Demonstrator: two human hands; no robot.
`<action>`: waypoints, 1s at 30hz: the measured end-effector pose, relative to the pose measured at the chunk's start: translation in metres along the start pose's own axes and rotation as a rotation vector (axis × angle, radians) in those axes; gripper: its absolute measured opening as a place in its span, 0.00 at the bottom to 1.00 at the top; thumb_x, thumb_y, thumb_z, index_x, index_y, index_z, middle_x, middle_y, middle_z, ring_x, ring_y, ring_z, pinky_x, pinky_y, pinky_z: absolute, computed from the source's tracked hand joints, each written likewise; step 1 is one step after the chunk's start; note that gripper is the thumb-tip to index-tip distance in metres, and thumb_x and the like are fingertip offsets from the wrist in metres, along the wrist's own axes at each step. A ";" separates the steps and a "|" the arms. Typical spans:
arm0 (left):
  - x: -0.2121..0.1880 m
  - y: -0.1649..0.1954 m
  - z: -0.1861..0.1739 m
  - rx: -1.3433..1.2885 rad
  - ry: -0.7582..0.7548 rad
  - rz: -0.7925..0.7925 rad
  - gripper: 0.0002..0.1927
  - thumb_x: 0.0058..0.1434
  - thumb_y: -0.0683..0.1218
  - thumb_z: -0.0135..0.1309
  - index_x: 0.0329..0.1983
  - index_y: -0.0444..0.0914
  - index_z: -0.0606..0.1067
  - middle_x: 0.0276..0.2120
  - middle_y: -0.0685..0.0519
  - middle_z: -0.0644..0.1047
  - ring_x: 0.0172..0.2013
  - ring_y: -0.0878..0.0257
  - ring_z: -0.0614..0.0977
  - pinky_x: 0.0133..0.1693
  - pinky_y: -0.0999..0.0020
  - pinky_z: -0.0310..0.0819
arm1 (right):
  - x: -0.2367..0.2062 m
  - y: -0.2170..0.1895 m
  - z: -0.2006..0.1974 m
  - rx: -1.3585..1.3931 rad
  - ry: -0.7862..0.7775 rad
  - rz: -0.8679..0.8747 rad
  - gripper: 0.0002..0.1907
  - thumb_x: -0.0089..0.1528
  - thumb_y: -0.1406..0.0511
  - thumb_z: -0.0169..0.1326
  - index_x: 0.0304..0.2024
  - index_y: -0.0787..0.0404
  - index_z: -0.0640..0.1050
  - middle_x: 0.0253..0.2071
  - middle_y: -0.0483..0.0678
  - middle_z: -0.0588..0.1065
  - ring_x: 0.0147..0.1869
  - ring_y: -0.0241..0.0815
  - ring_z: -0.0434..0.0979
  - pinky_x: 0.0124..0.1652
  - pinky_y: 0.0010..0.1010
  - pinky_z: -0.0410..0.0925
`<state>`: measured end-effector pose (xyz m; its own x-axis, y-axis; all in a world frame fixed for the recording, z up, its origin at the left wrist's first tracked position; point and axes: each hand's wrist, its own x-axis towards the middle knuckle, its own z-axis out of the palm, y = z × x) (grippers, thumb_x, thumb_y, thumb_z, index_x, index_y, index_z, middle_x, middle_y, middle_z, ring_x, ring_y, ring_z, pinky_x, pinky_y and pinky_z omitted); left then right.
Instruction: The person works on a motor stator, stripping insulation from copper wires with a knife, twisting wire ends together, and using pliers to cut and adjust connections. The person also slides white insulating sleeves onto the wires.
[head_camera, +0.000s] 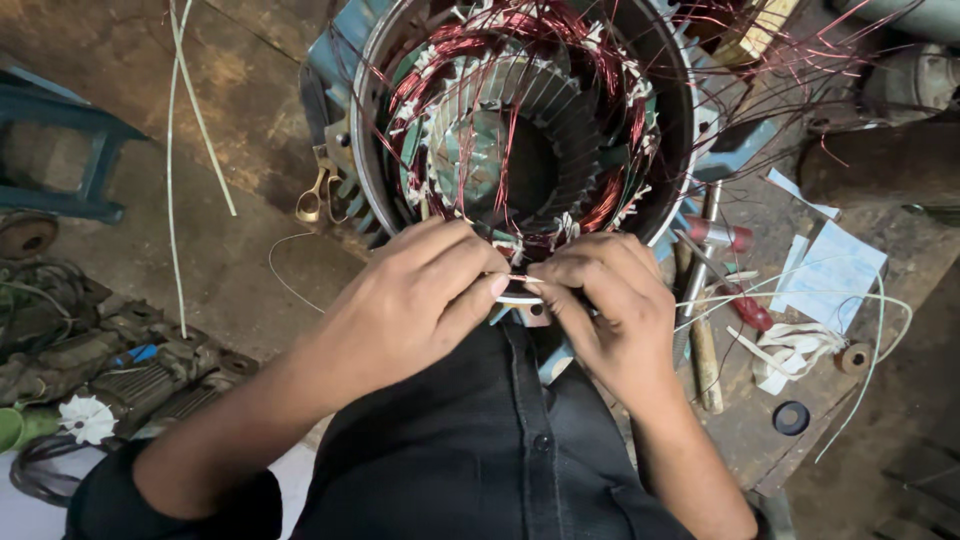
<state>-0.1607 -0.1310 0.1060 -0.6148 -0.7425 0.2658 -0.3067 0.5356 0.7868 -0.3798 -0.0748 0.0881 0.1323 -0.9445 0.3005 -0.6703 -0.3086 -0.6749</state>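
Observation:
A large round motor stator with reddish copper windings and slotted grey core lies open in front of me. My left hand and my right hand meet at its near rim. Both pinch a thin white sleeve or strip between thumb and fingertips, where loose copper wire ends come out of the winding. What lies under my palms is hidden.
Yellow-handled scissors lean at the stator's left. On the wooden bench to the right lie red-handled tools, a hammer handle, white paper pieces, white tape and small rings. Motor parts sit on the floor to the left.

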 end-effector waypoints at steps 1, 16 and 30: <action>-0.001 0.000 0.000 0.002 0.001 -0.015 0.06 0.68 0.43 0.56 0.40 0.33 0.74 0.35 0.46 0.74 0.39 0.50 0.77 0.45 0.56 0.71 | -0.001 0.000 0.000 -0.009 0.001 -0.014 0.09 0.57 0.70 0.66 0.40 0.61 0.80 0.41 0.48 0.79 0.50 0.48 0.79 0.50 0.36 0.69; -0.001 -0.004 0.007 0.005 -0.001 0.043 0.05 0.65 0.41 0.57 0.38 0.34 0.74 0.34 0.47 0.75 0.38 0.49 0.78 0.45 0.56 0.72 | 0.006 -0.013 -0.007 -0.165 -0.096 -0.169 0.11 0.58 0.68 0.64 0.42 0.60 0.79 0.43 0.48 0.78 0.50 0.50 0.78 0.51 0.41 0.67; -0.004 -0.006 0.013 0.036 0.066 0.000 0.06 0.64 0.42 0.59 0.37 0.36 0.73 0.31 0.48 0.77 0.35 0.50 0.80 0.42 0.54 0.71 | -0.005 -0.006 0.009 -0.045 0.096 -0.042 0.09 0.57 0.72 0.67 0.37 0.62 0.80 0.39 0.47 0.78 0.48 0.46 0.79 0.49 0.34 0.70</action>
<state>-0.1654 -0.1259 0.0930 -0.5661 -0.7667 0.3027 -0.3335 0.5489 0.7665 -0.3697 -0.0694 0.0844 0.0916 -0.9150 0.3928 -0.6981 -0.3403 -0.6299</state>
